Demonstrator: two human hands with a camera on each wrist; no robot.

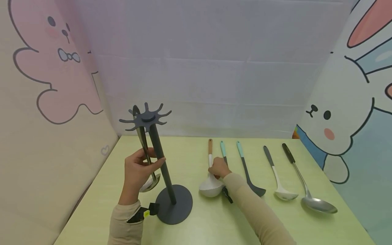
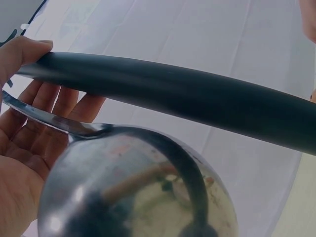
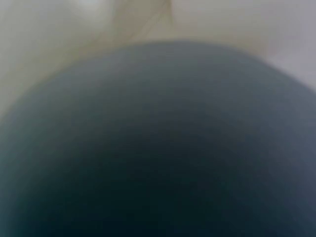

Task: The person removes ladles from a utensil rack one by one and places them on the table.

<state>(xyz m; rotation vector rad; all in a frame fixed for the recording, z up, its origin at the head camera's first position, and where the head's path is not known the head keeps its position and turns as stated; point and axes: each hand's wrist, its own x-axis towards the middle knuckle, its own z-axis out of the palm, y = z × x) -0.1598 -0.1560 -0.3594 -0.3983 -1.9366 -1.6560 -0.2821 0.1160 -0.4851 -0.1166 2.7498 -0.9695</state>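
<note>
My left hand (image 1: 137, 170) holds the post of a dark grey utensil stand (image 1: 174, 211), thumb on one side and fingers on the other. A metal ladle (image 1: 151, 182) hangs from the stand's top ring, its handle passing between my left palm and the post. In the left wrist view the ladle's shiny bowl (image 2: 133, 187) fills the lower middle, below the post (image 2: 173, 94). My right hand (image 1: 221, 167) pinches a white ladle (image 1: 211, 187) low on its handle, the bowl near the table; its fingertips are partly hidden. A dark blurred shape fills the right wrist view.
Under my right forearm lies a teal-handled utensil (image 1: 223, 148), partly covered. To its right lie a teal-handled turner (image 1: 245, 166), a grey-and-white ladle (image 1: 277, 178) and a large metal spoon (image 1: 318, 205). Printed cloth walls enclose the pale table (image 1: 199, 228).
</note>
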